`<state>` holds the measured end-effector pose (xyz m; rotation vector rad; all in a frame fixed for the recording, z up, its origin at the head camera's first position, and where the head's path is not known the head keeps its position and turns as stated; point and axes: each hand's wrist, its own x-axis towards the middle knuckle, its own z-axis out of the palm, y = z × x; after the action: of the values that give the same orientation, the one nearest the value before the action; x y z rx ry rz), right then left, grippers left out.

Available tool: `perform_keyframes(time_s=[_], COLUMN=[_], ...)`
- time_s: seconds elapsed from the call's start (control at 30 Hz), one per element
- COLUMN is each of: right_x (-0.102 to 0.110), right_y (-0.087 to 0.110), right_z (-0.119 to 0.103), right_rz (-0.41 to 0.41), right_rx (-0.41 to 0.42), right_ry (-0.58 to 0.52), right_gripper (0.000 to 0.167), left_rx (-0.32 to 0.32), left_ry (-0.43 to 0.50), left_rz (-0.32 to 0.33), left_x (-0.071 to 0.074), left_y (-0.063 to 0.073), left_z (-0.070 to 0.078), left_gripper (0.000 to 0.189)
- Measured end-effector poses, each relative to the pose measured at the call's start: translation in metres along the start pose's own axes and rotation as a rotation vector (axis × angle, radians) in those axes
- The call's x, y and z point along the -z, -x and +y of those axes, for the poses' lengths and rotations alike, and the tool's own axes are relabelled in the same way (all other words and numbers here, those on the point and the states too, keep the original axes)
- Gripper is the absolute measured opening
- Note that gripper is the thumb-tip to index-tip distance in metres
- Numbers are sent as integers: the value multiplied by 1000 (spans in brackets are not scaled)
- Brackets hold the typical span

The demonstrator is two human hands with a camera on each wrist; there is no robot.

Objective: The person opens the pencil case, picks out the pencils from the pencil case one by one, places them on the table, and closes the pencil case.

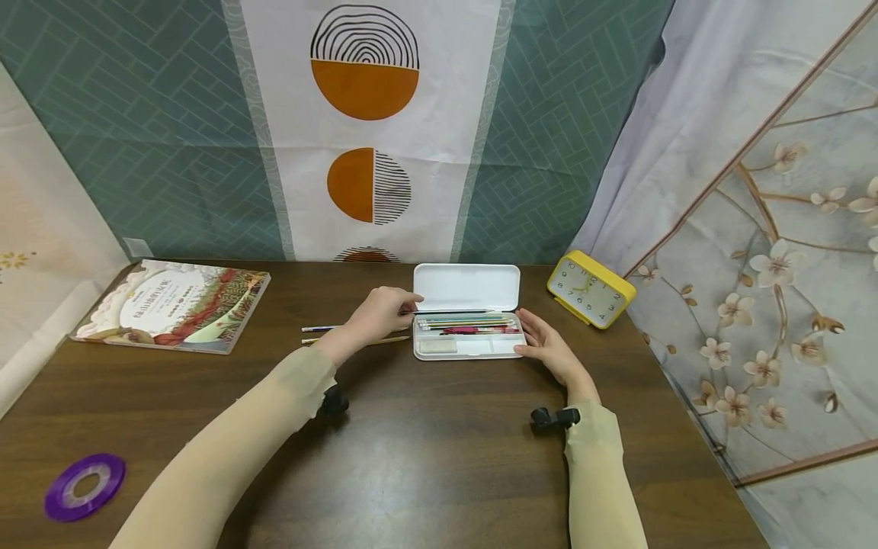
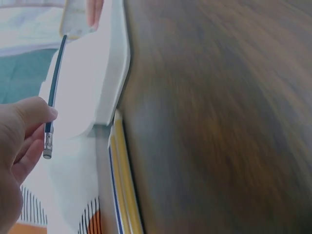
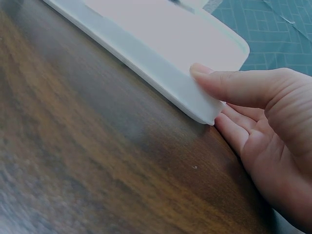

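Note:
A white pencil case [image 1: 480,347] lies on the table with its lid [image 1: 466,287] raised at the back. Several pencils [image 1: 466,321] fill its rear compartment, and an off-white block [image 1: 437,346] sits in the front left one. My left hand [image 1: 377,314] pinches a dark pencil [image 2: 56,80] between thumb and fingers near its eraser end, over the case's left side. At the case's right end, my right hand [image 1: 549,349] grips the corner, thumb [image 3: 224,85] on the rim and other fingers against the outer side. Beside the case, light-coloured pencils [image 2: 126,180] lie under my left wrist.
A picture-covered book [image 1: 178,305] lies at the back left. The yellow clock [image 1: 591,290] stands to the right, beyond my right hand. Near the left front is a purple ribbon roll [image 1: 85,488]. Patterned cloth [image 1: 549,152] hangs along the table's back edge.

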<state>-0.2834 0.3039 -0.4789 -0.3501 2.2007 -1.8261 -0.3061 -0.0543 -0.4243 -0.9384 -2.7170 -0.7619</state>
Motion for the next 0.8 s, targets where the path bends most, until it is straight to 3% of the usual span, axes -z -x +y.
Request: perform_keyframes(time_s=[0.57,0.8], right_x=[0,-1], right_y=[0,1], right_z=[1,0], right_rz=[4,2], right_rx=[9,5], right_ry=[15,6], right_gripper=[84,84], left_rx=[30,65], left_ry=[-5,6], left_rz=[30,-10], left_x=[51,62], left_y=[79,104], left_z=[-46,-59], left_gripper=[29,29])
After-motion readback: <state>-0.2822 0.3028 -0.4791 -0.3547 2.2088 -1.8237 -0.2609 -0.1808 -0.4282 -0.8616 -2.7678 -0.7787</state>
